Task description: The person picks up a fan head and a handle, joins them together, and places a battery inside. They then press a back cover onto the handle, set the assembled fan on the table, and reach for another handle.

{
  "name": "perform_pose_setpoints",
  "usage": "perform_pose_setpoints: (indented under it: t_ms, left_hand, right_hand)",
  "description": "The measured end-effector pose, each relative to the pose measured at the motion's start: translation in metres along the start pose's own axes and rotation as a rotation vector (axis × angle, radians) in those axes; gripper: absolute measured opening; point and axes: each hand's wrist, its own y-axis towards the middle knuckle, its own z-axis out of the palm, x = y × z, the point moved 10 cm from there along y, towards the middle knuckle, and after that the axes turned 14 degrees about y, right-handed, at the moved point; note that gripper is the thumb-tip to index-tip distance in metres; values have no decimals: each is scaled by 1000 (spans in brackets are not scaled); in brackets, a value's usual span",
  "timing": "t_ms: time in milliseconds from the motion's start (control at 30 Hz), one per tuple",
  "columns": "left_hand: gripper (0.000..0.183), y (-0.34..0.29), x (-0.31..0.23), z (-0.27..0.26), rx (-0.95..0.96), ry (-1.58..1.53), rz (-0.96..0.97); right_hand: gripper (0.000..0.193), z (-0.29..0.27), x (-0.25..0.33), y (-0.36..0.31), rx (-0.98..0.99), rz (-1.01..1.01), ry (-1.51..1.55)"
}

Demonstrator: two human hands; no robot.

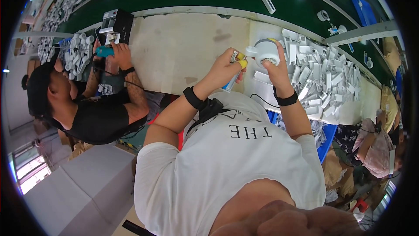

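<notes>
White fan head [266, 51] fills the curled right hand [279, 72], left hand [223, 70] clutching perhaps a half-hidden handle [229, 84].

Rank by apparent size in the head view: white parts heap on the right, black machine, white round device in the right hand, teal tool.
1. White parts heap
2. Black machine and white round device: too close to rank; nearness may skew it.
3. Teal tool, partly hidden.
</notes>
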Motion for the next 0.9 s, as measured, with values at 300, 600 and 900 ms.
perform_pose_setpoints:
  t_ms: [300,600,900]
  left_hand:
    - [16,-2,-18,20,214,-322,-27]
    - [13,-14,-16,6,240,-191,-78]
    - [11,-19,-30,3,273,-1,-35]
  right_hand:
    - [82,23,-39,-4,-4,239,833]
    - [81,18,-11,-1,275,316,160]
    - [71,21,-30,-17,146,436,541]
